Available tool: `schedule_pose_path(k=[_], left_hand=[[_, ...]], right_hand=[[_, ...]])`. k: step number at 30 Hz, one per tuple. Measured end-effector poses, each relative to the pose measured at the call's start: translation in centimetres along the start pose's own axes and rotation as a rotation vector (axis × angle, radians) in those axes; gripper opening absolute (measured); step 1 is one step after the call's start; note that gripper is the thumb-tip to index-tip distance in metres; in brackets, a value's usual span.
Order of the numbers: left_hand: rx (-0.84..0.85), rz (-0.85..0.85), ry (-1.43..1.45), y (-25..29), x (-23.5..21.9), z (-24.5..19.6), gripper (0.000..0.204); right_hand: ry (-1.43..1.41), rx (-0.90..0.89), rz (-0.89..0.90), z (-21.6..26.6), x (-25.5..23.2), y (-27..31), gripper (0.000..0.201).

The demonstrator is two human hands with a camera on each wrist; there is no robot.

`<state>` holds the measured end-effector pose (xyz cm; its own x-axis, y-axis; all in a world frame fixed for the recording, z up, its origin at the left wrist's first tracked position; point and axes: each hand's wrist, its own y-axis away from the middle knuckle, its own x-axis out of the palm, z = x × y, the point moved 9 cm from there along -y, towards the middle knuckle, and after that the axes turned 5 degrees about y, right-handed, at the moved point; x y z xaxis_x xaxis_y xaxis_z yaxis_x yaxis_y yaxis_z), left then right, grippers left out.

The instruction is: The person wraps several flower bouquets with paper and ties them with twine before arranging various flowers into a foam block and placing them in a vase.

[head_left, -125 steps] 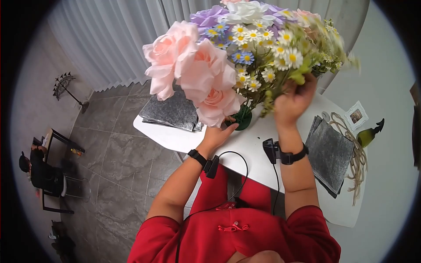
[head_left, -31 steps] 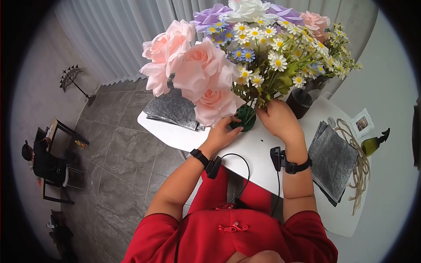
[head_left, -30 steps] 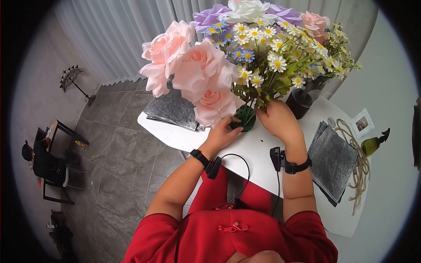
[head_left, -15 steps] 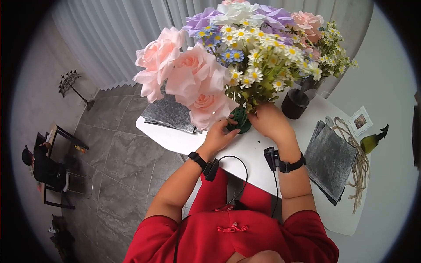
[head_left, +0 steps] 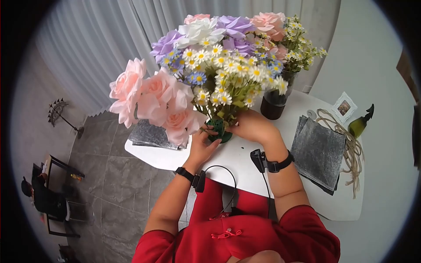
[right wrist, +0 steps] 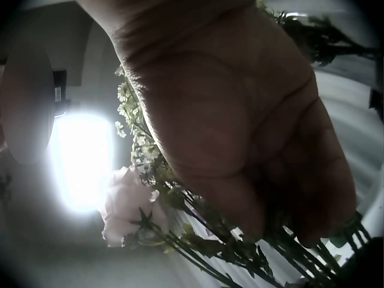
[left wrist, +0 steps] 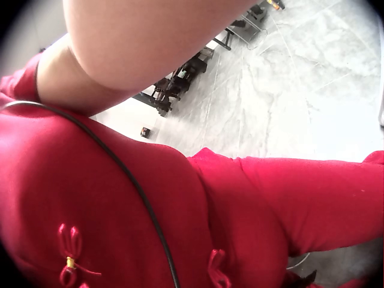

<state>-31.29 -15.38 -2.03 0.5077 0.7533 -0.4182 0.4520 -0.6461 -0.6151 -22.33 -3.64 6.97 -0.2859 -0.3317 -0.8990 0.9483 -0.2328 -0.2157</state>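
Observation:
A bouquet of pink roses (head_left: pixel 160 94), white and purple blooms, and daisies (head_left: pixel 219 65) rises from a round green flower holder (head_left: pixel 220 131) with small holes. At the holder's left side, my left hand (head_left: pixel 202 149) steadies it between thumb and fingers. My right hand (head_left: pixel 255 127) pinches stems low, just above the holder's right side. The right wrist view shows the same hand (right wrist: pixel 234 120) from the palm side, dark, its fingers bent among green stems (right wrist: pixel 300 258); the fingertips are partly hidden. Neither the left hand nor the holder appears in the left wrist view.
Behind the bouquet on the white table (head_left: pixel 258 171) stands a dark vase (head_left: pixel 274 107) with more flowers. Grey sheets (head_left: pixel 320 149), rope (head_left: pixel 353 162), a photo frame (head_left: pixel 344 107) and a green bottle (head_left: pixel 359 126) lie or stand right. More sheets (head_left: pixel 151 134) lie left. A person (head_left: pixel 46 197) sits far left.
Since 4.2 seconds ago my right hand has come down from among the daisies to the stem bases. The head view has shifted, so the bouquet appears lower and farther left. The left hand stays at the holder.

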Motion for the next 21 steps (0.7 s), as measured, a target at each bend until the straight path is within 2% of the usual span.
schedule_pose_path(k=[1, 5, 7, 8, 10, 11, 12, 13, 15, 16, 17, 19, 21], left_hand=[[-0.014, -0.001, 0.014, 0.0, 0.0, 0.2, 0.025], [0.011, -0.010, -0.001, 0.3, 0.1, 1.1, 0.023], [0.041, -0.015, -0.065, 0.6, 0.2, 1.6, 0.019], [-0.011, -0.006, -0.006, 0.5, 0.3, 2.0, 0.017], [-0.148, -0.015, 0.154, 0.7, 0.4, 2.9, 0.012], [-0.145, -0.021, 0.149, 0.7, 0.4, 3.0, 0.012], [-0.137, -0.040, 0.148, 0.8, 0.3, 3.3, 0.011], [-0.128, -0.059, 0.148, 0.9, 0.2, 3.7, 0.011], [-0.157, -0.081, 0.244, 1.2, 0.5, 4.8, 0.010], [-0.176, -0.077, 0.285, 1.2, 0.6, 4.9, 0.010], [-0.194, -0.070, 0.325, 1.3, 0.7, 4.9, 0.011], [-0.206, -0.071, 0.304, 1.3, 0.6, 4.9, 0.011], [-0.185, -0.072, 0.285, 1.3, 0.6, 4.8, 0.011]], right_hand=[[-0.053, 0.034, 0.065, -0.2, -0.4, 0.5, 0.030], [-0.215, 0.028, -0.003, -2.6, -3.5, 1.8, 0.030], [-0.233, 0.183, -0.033, -5.6, -3.7, 2.0, 0.028], [-0.146, 0.253, -0.027, -7.0, -3.5, 1.6, 0.031], [-0.098, 0.265, -0.035, -8.7, -2.0, 0.8, 0.031], [-0.049, 0.282, -0.037, -9.8, -1.0, 0.2, 0.030], [-0.076, 0.257, 0.070, -10.3, 0.8, -0.5, 0.043], [-0.076, 0.248, 0.069, -10.8, 1.9, -1.1, 0.043], [-0.303, 0.255, 0.287, -10.1, 5.8, -1.2, 0.063], [-0.370, 0.235, 0.301, -10.8, 8.0, -1.7, 0.078], [-0.371, 0.227, 0.303, -10.1, 7.9, -2.1, 0.078], [-0.353, 0.312, 0.464, -9.1, 9.2, -2.0, 0.076], [-0.310, 0.261, 0.463, -8.7, 9.5, -2.4, 0.069]])
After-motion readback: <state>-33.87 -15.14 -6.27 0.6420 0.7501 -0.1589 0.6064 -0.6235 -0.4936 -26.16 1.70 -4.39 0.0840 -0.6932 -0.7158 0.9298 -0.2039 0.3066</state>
